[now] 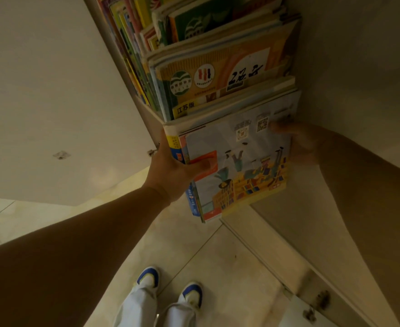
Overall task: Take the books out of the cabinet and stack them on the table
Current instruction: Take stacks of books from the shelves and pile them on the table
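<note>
I am drawing a bundle of books (236, 166) off the cabinet shelf (157, 114), so I should pull it straight towards me, level, squeezing evenly so no thin book slips from the middle. My left hand (170, 166) grips the spine side at nine o'clock of the bundle, thumb over the cover. My right hand (298, 142) clasps the edge at three o'clock, fingers curled on top. The remaining books (217, 74) lie beyond at twelve o'clock.
</note>
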